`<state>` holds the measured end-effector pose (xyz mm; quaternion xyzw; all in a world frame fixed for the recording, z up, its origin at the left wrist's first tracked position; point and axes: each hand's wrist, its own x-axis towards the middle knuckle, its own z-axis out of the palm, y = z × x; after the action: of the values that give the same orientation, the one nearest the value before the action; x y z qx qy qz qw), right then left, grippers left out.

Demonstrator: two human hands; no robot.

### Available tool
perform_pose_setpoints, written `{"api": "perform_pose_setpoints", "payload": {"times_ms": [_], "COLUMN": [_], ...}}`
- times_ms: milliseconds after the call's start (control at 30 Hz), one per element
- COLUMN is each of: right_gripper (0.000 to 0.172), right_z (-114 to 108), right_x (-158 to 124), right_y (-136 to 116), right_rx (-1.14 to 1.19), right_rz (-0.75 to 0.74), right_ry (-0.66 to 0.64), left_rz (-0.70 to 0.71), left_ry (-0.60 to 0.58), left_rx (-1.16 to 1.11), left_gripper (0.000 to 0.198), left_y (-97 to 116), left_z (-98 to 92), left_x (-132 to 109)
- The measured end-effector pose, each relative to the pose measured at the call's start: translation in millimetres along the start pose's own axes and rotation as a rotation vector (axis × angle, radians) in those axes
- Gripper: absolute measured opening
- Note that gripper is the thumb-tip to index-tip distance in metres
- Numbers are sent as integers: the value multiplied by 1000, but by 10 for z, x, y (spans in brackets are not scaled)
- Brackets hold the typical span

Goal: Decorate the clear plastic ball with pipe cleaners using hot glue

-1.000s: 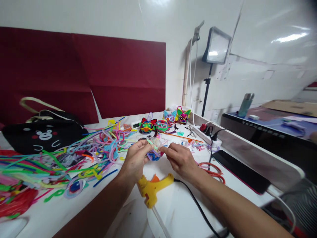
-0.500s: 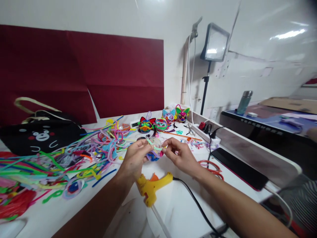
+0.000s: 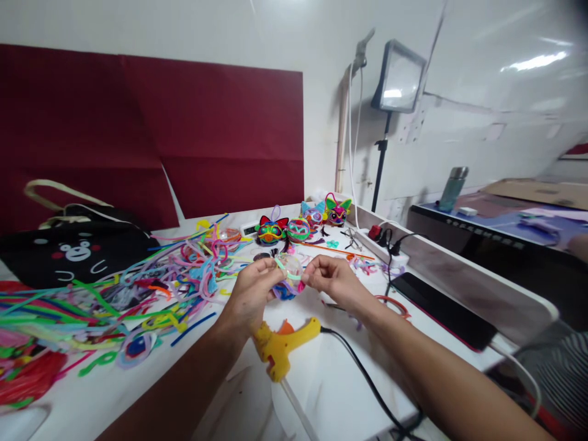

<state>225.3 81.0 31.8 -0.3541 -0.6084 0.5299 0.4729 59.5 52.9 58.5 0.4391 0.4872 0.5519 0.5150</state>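
Observation:
My left hand (image 3: 253,290) is closed around the left side of a clear ball (image 3: 291,264) whose lower part is covered in blue, purple and pink pipe cleaner. A pale green pipe cleaner (image 3: 293,277) runs across the front of the ball. My right hand (image 3: 331,280) pinches at the ball's right side, where the green strip ends; its fingertips are close together. Just below the hands, a yellow hot glue gun (image 3: 287,346) lies on the white table, with a glue stick in its back end and a black cord leading right.
A heap of coloured pipe cleaners (image 3: 151,288) spreads over the left side, before a black bag (image 3: 76,251). Several finished fuzzy animal-faced balls (image 3: 272,230) stand at the back. On the right lie a phone (image 3: 443,311) and a power strip (image 3: 383,245).
My right hand has shifted slightly right and turned a little at the ball's edge. My left hand keeps its hold, and the glue gun has not moved.

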Motion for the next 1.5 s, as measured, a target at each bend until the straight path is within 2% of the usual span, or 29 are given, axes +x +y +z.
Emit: {"api": "perform_pose_setpoints", "payload": {"times_ms": [633,1300,1500], "right_gripper": [20,23,23], "right_z": [-29,13,58], "right_x": [11,45,26], "right_y": [12,80,96], "right_rx": [-70,-53,-61], "right_rz": [62,51,49], "right_ry": [19,72,89], "left_rz": [0,45,76], "left_ry": [-28,-39,1], "left_rx": [-7,-61,-74], "left_gripper": [23,30,41], "left_y": [-59,-93,-124], "left_z": [5,32,77], "left_x": [23,-10,-31]}}
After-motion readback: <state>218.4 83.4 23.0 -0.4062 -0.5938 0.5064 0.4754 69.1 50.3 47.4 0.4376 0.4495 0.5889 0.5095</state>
